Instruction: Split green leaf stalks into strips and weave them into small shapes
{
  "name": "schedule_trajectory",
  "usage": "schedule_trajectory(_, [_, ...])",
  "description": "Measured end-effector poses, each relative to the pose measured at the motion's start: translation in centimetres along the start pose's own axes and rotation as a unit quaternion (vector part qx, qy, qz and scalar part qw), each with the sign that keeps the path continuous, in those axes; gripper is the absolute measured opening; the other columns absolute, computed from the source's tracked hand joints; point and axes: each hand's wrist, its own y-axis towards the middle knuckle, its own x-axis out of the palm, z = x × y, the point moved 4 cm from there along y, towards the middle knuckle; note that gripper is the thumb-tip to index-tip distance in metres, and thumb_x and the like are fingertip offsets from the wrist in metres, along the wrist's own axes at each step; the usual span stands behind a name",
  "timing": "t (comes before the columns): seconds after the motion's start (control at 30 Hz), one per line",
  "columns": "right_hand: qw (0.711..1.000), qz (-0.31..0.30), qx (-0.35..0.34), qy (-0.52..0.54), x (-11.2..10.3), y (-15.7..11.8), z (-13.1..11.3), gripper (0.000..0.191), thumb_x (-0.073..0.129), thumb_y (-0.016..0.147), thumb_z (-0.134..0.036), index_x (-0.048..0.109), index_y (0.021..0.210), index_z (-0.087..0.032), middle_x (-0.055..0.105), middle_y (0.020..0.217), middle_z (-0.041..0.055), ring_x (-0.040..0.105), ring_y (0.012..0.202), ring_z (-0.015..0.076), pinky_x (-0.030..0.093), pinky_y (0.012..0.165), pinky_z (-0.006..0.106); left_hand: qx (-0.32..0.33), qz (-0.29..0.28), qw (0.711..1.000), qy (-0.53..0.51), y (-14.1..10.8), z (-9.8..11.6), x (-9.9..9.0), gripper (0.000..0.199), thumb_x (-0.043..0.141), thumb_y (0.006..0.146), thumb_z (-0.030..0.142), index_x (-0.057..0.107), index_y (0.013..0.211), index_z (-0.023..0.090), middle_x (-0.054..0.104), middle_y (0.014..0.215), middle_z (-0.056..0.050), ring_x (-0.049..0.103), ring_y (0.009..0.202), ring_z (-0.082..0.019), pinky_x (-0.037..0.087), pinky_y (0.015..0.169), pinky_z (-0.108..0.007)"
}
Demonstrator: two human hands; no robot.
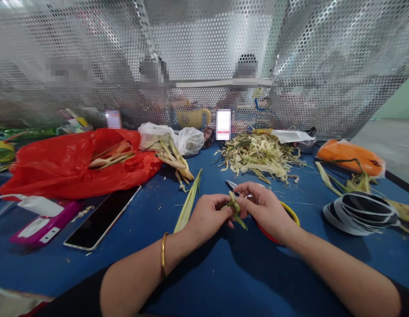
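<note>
Near the middle of the blue table, a small green folded leaf piece [236,207] is pinched between both hands. My left hand [209,216] grips it from the left, thumb and fingers together. From the right, my right hand [261,207] closes its thumb and fingers on the same piece. Scissors lie under and behind my right hand, with the blades [231,184] showing and a red and yellow handle [292,212] partly hidden by the wrist. A long pale green leaf strip [188,204] lies just left of my left hand.
A red plastic bag [59,163], a black phone [103,218] and a purple power strip [47,224] are at the left. Leaf scraps [262,154] pile up behind the hands. A spool of white strip [359,213] and an orange bag [351,156] sit right. Perforated metal [207,39] stands behind.
</note>
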Motion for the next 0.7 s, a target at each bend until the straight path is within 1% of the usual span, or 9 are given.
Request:
schedule_trajectory(0.07, [0.999,-0.015,0.033,-0.013,0.0,0.1,0.0,0.019,0.061,0.075,-0.035,0.06,0.081,-0.018,0.056,0.064,-0.0037,0.05,0.047,0.0082,0.042,0.047,0.022,-0.008,-0.026,1.0,0.009,-0.1,-0.1,0.3,0.018,0.055,0.074,0.015,0.071,0.083,0.013,0.067,0.073,-0.002,0.058,0.053,-0.009,0.049,0.055,-0.021])
schedule_trajectory(0.13, [0.998,-0.022,0.055,-0.028,-0.1,0.1,0.2,0.016,0.061,0.074,-0.033,0.06,0.071,-0.017,0.054,0.058,-0.0042,0.045,0.044,0.0072,0.037,0.043,0.021,-0.029,-0.049,0.998,0.022,-0.3,-0.3,0.6,0.017,0.055,0.073,0.015,0.07,0.081,0.013,0.064,0.067,-0.001,0.056,0.05,-0.009,0.047,0.054,-0.021])
schedule_trajectory(0.17, [0.998,-0.02,0.055,-0.036,-0.1,0.1,0.2,0.014,0.062,0.073,-0.03,0.06,0.068,-0.017,0.053,0.055,-0.0045,0.044,0.043,0.0071,0.036,0.042,0.02,-0.044,-0.055,0.997,0.025,-0.4,-0.3,0.6,0.016,0.054,0.073,0.015,0.069,0.08,0.013,0.062,0.064,0.0,0.056,0.049,-0.008,0.047,0.053,-0.02])
schedule_trajectory(0.27, [0.998,-0.008,0.027,-0.051,-0.3,0.2,0.1,0.013,0.063,0.072,-0.026,0.059,0.063,-0.017,0.052,0.053,-0.0046,0.045,0.046,0.0074,0.036,0.045,0.02,-0.088,-0.074,0.993,0.023,-0.6,-0.4,0.8,0.012,0.053,0.073,0.015,0.064,0.076,0.013,0.058,0.058,0.002,0.055,0.046,-0.008,0.045,0.052,-0.02])
schedule_trajectory(0.33, [0.999,0.003,0.011,-0.053,-0.4,0.2,0.1,0.016,0.062,0.073,-0.026,0.056,0.061,-0.018,0.05,0.051,-0.0054,0.045,0.046,0.0076,0.036,0.045,0.02,-0.104,-0.102,0.989,0.023,-0.8,-0.2,1.0,0.008,0.053,0.073,0.016,0.06,0.071,0.014,0.057,0.057,0.002,0.055,0.046,-0.008,0.045,0.052,-0.021])
schedule_trajectory(0.47, [0.996,0.071,-0.008,-0.044,-0.7,0.1,0.3,0.02,0.061,0.076,-0.032,0.053,0.062,-0.019,0.045,0.048,-0.0067,0.041,0.043,0.0082,0.034,0.04,0.019,-0.102,-0.157,0.982,0.021,-1.1,0.4,1.2,0.013,0.056,0.073,0.022,0.054,0.062,0.016,0.057,0.056,0.0,0.056,0.048,-0.011,0.046,0.054,-0.023])
schedule_trajectory(0.53, [0.995,0.087,-0.008,-0.04,-0.7,0.1,0.5,0.021,0.061,0.077,-0.034,0.053,0.064,-0.02,0.045,0.048,-0.0066,0.041,0.043,0.0088,0.035,0.038,0.019,-0.101,-0.16,0.982,0.009,-1.2,0.6,1.2,0.013,0.057,0.073,0.024,0.056,0.064,0.016,0.058,0.057,0.0,0.057,0.049,-0.012,0.046,0.056,-0.025])
schedule_trajectory(0.63, [0.997,0.078,0.005,-0.025,-0.4,0.1,0.6,0.021,0.061,0.077,-0.036,0.053,0.065,-0.02,0.044,0.048,-0.0071,0.04,0.041,0.0087,0.035,0.036,0.02,-0.1,-0.15,0.984,-0.003,-1.3,0.7,1.2,0.014,0.058,0.073,0.027,0.058,0.066,0.016,0.058,0.055,0.0,0.057,0.048,-0.012,0.047,0.056,-0.025])
schedule_trajectory(0.7, [0.997,0.072,0.001,-0.019,-0.1,0.0,0.5,0.022,0.061,0.077,-0.035,0.052,0.064,-0.02,0.043,0.047,-0.0071,0.039,0.041,0.0084,0.033,0.037,0.02,-0.09,-0.143,0.986,0.001,-1.4,0.6,1.4,0.02,0.06,0.073,0.031,0.056,0.062,0.016,0.057,0.052,0.0,0.056,0.046,-0.012,0.045,0.053,-0.024])
